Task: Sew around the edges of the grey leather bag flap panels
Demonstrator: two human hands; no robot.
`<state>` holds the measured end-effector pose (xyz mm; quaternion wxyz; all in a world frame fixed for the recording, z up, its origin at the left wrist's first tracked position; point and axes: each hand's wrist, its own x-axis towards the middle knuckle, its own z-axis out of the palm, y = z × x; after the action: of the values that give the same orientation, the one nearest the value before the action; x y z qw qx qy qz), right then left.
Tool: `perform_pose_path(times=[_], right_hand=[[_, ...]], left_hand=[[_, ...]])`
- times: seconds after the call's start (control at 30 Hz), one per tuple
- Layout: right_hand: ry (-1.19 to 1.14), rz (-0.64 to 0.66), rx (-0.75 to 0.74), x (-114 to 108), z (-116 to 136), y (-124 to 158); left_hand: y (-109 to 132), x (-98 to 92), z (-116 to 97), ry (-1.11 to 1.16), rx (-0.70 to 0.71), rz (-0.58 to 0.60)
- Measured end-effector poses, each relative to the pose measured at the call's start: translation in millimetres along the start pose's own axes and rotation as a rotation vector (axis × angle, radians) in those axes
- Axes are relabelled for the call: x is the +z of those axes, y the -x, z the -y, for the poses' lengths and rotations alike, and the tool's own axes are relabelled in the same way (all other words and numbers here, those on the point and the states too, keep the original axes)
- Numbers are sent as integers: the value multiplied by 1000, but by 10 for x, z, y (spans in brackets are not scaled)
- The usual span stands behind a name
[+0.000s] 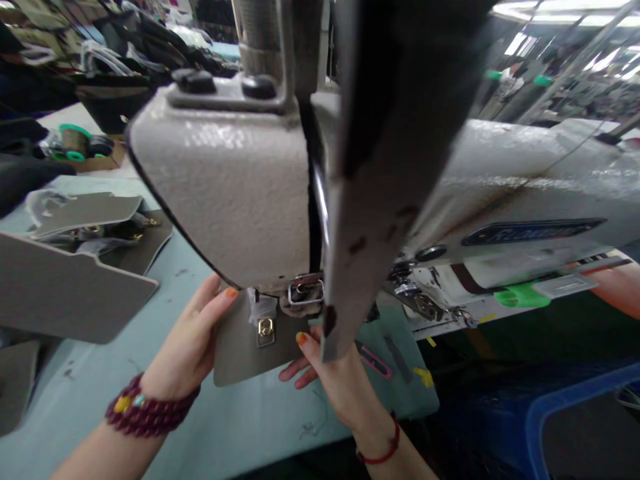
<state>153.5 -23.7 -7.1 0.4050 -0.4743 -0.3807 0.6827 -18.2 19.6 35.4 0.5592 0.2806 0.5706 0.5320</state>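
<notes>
A grey-brown flat panel [235, 363] lies under the head of a sewing machine [225, 180]. On it sits a gold-coloured metal clasp [267, 328], with a scrap of clear plastic wrap [263, 308] just above. My left hand [193, 333] grips the panel's left edge, thumb on top, the other fingers partly hidden behind. At the panel's right side is my right hand [327, 373], its thumb by the surface and its fingers loosely spread near the lower edge. The machine's needle area is mostly hidden by the head and a dark upright bar [380, 167] close to the camera.
More grey panels [75, 287] with wrapped metal fittings are piled at left. Thread spools [75, 143] stand behind them. A pink-edged tool [375, 361] lies right of my right hand. A blue bin [535, 427] is at lower right. Another person's arm [623, 287] shows at the right edge.
</notes>
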Motion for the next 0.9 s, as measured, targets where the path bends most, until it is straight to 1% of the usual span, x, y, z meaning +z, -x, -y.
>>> perform_pose_path(times=[0.07, 0.1, 0.17, 0.23, 0.27, 0.33, 0.37, 0.43, 0.47, 0.53, 0.63, 0.7, 0.77, 0.9], right_hand=[[-34, 20, -2, 0, -18, 35], [-42, 36, -9, 0, -16, 52], [-45, 58, -27, -2, 8, 80], [-25, 72, -30, -7, 42, 101], [-5, 78, -28, -11, 57, 111], [49, 84, -25, -23, 77, 131], [78, 87, -26, -32, 81, 143], [122, 92, -35, -58, 81, 172], [137, 100, -38, -76, 80, 189], [148, 119, -34, -121, 81, 225], [111, 131, -5, -186, 91, 258], [86, 129, 8, -201, 100, 251], [92, 120, 4, -183, 107, 225], [134, 72, -42, -103, 102, 172]], left_hand=[[251, -91, 326, 108, -36, 32], [370, -108, 493, 158, -55, 82], [553, -80, 773, 184, -91, 136], [629, 3, 923, 160, -151, 143], [628, 48, 945, 131, -184, 122], [584, 115, 904, 46, -217, 42], [556, 132, 856, -6, -209, 0], [518, 130, 751, -116, -174, -40], [512, 115, 708, -171, -163, -39], [516, 70, 662, -290, -184, -7], [526, 2, 679, -395, -247, 33], [521, -15, 703, -387, -279, 38], [517, -5, 699, -336, -278, 44], [540, 52, 616, -280, -289, 78]])
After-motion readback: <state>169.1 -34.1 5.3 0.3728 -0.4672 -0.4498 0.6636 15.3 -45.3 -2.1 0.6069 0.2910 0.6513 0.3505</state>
